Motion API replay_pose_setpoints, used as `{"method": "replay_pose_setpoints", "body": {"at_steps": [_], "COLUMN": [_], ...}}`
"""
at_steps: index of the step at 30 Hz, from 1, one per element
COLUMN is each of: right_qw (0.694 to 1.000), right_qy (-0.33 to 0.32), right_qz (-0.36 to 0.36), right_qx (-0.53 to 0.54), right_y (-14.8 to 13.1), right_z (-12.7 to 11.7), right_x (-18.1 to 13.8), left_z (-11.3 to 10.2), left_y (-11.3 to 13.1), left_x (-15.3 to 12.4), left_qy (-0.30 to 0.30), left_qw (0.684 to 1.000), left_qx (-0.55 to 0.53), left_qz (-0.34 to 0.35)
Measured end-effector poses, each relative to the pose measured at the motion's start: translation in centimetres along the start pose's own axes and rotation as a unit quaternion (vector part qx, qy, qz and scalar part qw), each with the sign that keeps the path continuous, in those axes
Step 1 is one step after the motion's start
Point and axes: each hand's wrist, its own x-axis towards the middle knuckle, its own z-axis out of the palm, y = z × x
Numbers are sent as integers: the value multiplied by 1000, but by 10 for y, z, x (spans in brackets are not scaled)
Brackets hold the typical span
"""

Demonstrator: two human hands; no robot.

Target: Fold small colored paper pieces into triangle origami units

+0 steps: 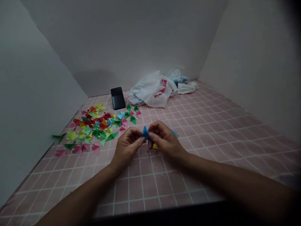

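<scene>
A small folded piece of blue paper (145, 133) is pinched between both hands at the middle of the view. My left hand (129, 145) grips its left side with thumb and fingers. On the other side, my right hand (164, 139) holds it the same way, with the fingertips close to those of the left. Yellow paper (155, 146) lies under my right hand and is mostly covered by it. Behind that hand, the edge of some more blue paper (175, 134) peeks out beside a bit of orange.
Many-coloured folded paper pieces (94, 125) are spread over the left of the pink checked cloth (207, 138). A black phone (118, 98) leans near the back wall. White plastic bags (152, 89) lie crumpled to its right. Pale walls stand at the left, back and right.
</scene>
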Motion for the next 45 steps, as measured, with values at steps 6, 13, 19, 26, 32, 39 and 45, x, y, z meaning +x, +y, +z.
{"method": "replay_pose_setpoints", "body": {"at_steps": [6,13,19,26,32,39,45], "right_qw": [999,997,992,993,996,996,995], "right_qy": [-18,-25,-41,-38,-40,-49,-47], "right_qz": [36,58,81,84,74,71,76], "right_qx": [26,38,88,68,41,37,37], "right_y": [2,-2,1,-2,-3,-3,-7], "right_z": [-6,-6,-7,-8,-10,-11,-10], "right_x": [5,4,3,4,6,8,4], "left_z": [-1,0,-2,-4,-5,-5,-5], "left_y": [-1,2,4,8,7,7,12], "left_x": [-1,-2,-1,0,0,0,1], "left_qy": [-7,-1,-13,-37,-46,-55,-75], "left_qw": [1000,1000,1000,998,996,994,993], "left_qx": [-8,1,15,48,66,88,87], "left_qz": [0,6,9,28,34,36,38]}}
